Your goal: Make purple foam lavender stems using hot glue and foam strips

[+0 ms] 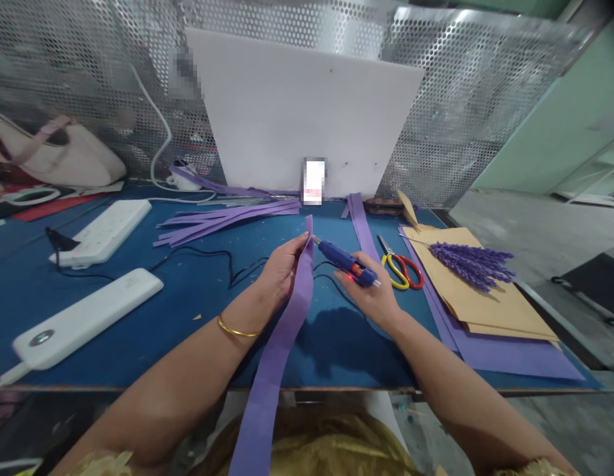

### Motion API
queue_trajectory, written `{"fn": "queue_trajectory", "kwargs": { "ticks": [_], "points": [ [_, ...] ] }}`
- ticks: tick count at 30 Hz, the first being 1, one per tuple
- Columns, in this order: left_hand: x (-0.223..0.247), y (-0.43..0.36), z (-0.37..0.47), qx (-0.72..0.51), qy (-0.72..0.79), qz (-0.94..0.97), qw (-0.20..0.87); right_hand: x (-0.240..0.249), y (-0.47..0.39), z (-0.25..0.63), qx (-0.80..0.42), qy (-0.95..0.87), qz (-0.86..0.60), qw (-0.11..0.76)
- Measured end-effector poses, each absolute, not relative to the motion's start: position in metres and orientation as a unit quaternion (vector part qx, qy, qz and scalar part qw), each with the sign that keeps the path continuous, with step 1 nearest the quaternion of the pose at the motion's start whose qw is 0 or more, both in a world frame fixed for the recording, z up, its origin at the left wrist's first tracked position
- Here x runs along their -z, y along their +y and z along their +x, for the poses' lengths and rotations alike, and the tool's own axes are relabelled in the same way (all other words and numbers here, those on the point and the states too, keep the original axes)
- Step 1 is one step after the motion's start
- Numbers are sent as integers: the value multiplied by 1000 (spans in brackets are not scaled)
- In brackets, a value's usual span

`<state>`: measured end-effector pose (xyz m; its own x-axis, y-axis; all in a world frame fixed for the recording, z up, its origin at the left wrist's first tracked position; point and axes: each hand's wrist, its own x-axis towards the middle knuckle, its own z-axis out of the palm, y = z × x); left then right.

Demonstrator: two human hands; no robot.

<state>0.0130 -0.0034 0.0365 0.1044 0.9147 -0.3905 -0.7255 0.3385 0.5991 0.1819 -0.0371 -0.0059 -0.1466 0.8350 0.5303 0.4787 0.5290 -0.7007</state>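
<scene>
My left hand [281, 268] pinches a long purple paper strip [297, 301] near its top end. From there the strip hangs over the table's front edge towards my lap. In my right hand [371, 287] is a blue hot glue gun [342, 256], with a small red light glowing on it. Its nozzle points left and is right beside the strip, close to my left fingertips; whether it touches the paper I cannot tell. A black cord [230, 264] runs across the table behind my left hand.
Scissors [406, 270] with yellow and red handles lie right of my right hand. Farther right, lavender sprigs [472, 264] rest on tan paper sheets [505, 311]. Purple strips [227, 221] lie at the back. White power strips [106, 231] occupy the left, and a lit phone [314, 182] stands behind.
</scene>
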Motion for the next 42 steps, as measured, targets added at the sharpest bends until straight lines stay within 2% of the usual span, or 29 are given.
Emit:
{"fn": "queue_trajectory", "kwargs": {
  "ticks": [42],
  "points": [
    [-29,3,12,-566,377,156,716,1,-38,180,-151,-733,-489,447]
  ]
}}
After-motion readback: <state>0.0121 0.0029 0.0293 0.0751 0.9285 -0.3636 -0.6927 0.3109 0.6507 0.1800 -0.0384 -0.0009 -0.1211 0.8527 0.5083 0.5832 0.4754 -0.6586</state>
